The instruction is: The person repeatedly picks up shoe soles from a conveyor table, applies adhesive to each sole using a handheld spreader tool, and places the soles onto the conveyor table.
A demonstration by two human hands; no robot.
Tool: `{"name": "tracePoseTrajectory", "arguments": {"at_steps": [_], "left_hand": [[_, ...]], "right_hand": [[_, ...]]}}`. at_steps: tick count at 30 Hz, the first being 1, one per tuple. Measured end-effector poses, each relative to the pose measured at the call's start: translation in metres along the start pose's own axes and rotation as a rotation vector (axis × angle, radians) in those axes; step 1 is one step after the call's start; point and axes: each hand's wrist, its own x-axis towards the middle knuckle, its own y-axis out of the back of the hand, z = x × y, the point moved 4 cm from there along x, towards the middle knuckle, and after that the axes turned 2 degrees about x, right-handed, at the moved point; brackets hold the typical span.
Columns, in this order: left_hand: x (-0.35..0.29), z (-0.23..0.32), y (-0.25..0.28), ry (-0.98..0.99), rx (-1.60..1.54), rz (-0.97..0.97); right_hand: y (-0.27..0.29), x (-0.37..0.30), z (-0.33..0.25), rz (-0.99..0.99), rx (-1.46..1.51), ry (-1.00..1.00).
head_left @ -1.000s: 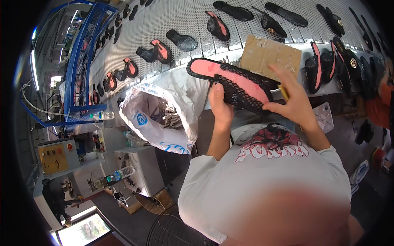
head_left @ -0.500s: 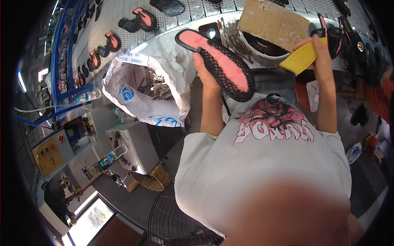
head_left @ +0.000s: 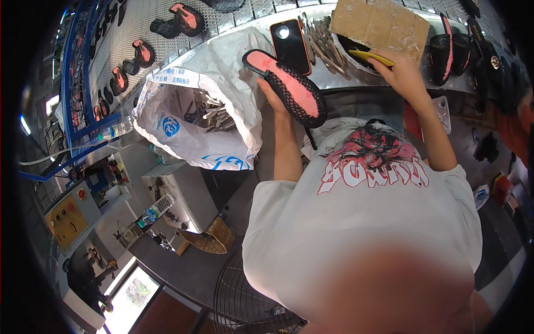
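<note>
My left hand (head_left: 271, 94) is closed around the side of a black mesh shoe (head_left: 300, 92), whose long pink bottom faces up and whose toe end tilts down toward my shirt. My right hand (head_left: 405, 69) pinches a flat yellow piece (head_left: 371, 56), thin and seen nearly edge-on; its exact kind does not show. The tip of that piece reaches over the round metal basin (head_left: 356, 65), dark inside. A sheet of cardboard (head_left: 379, 25) covers the far part of the basin.
Beside the basin lie thin grey strips (head_left: 324, 45) and an orange-edged phone (head_left: 290, 47). A white sack (head_left: 194, 147) of similar strips gapes at left. More black-and-pink shoes (head_left: 189, 19) stand on the mesh conveyor (head_left: 161, 47), others (head_left: 445, 53) at right.
My right hand has swung left with the yellow piece, down to the basin. The shoe in my left hand has shifted slightly down and left. My view has moved a little, uncovering the phone.
</note>
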Motion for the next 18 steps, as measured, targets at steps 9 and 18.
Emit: {"name": "tracePoseTrajectory", "arguments": {"at_steps": [9,18], "left_hand": [[0.001,0.0,-0.005,-0.02,0.141,0.044],[0.003,0.003,-0.014,-0.016,0.175,0.041]], "right_hand": [[0.0,0.01,0.041,-0.053,0.684,-0.46],[0.005,0.02,0.048,-0.26,1.169,-0.595]]}}
